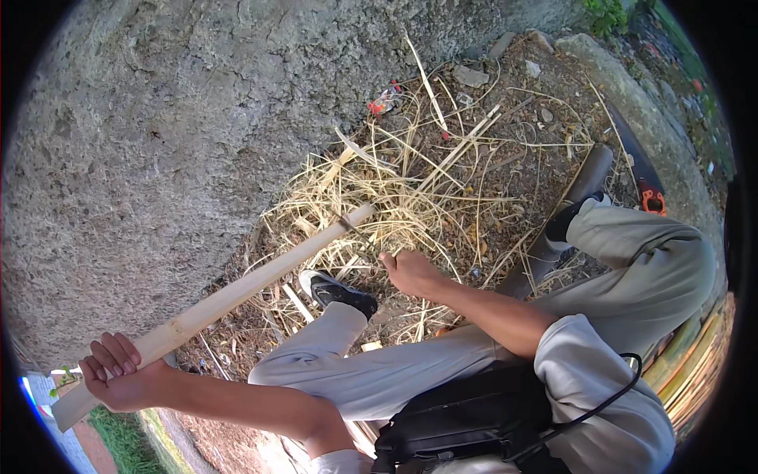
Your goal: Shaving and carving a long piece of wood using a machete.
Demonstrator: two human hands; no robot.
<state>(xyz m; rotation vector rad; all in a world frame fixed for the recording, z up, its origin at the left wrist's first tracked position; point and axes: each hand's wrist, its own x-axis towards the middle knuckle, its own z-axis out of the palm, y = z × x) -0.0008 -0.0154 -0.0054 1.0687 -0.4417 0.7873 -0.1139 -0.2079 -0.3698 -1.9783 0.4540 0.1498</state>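
Observation:
A long, pale bamboo slat [237,297] runs slantwise from the lower left up toward the middle. My left hand [122,375] is wrapped round its lower end, fingers closed over the top. My right hand [414,274] is a closed fist near the slat's upper end. From that fist a thin, dark knife [361,233] reaches to the slat and lies across it just short of the tip; its handle is hidden in my fingers. Pale curled shavings [410,225] lie heaped beneath the slat's upper end.
A rough grey rock face [174,150] fills the left. My shoes [335,292] rest on the ground, one near a thick brown pole [588,170]. A hand saw [632,150] with an orange handle lies at the right, and long strips [695,367] at the lower right.

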